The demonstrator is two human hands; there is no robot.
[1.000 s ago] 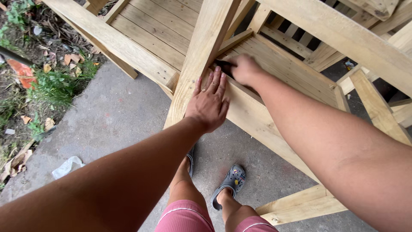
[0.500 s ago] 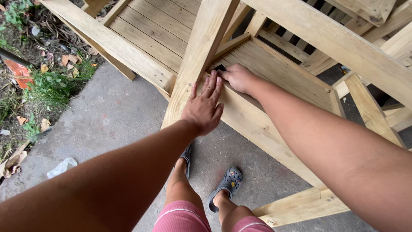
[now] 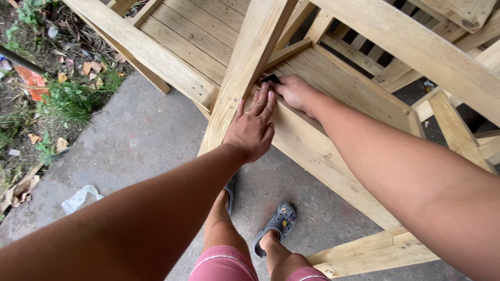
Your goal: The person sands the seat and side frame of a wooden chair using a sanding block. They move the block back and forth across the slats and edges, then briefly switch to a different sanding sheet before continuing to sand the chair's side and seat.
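Pressing flat, fingers spread, the left hand (image 3: 253, 126) braces the post (image 3: 249, 67) beside the slat panel's (image 3: 333, 83) near corner, while the right hand (image 3: 295, 91) pinches a small dark pad (image 3: 271, 78) against the wood in that corner. Splinters look the likeliest trouble, since bare skin bears on rough timber, and the pad could slip and jam fingers into the tight joint. Beams (image 3: 416, 47) crowd overhead, a rail (image 3: 317, 156) crosses below, and sandalled feet (image 3: 276, 224) stand on concrete (image 3: 130, 151).
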